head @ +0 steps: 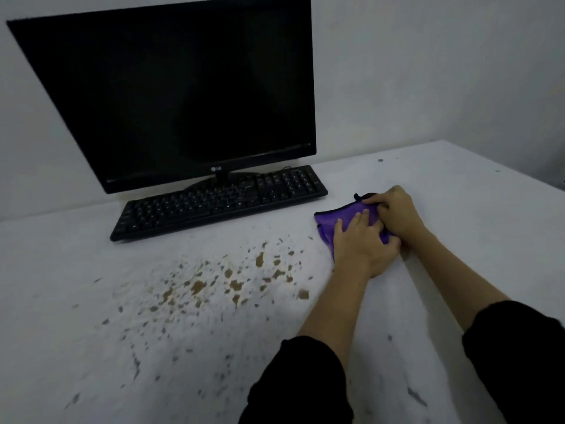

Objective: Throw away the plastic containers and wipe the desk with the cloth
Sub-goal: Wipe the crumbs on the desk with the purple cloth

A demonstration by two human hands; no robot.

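Note:
A purple cloth (331, 220) lies on the white desk (477, 215), to the right of the keyboard. My left hand (360, 243) lies over its near part, fingers spread on top and the thumb side curled round the fabric. Beyond it, my right hand (394, 212) pinches the cloth's far edge with curled fingers. Both hands touch each other over the cloth. Brown spill stains (232, 280) are scattered over the desk's middle, left of the hands. No plastic containers are in view.
A black monitor (183, 93) stands at the back left against the wall, with a black keyboard (214, 203) in front of it. The desk's right edge (519, 169) runs diagonally at the far right. Small dark specks dot the near desk surface.

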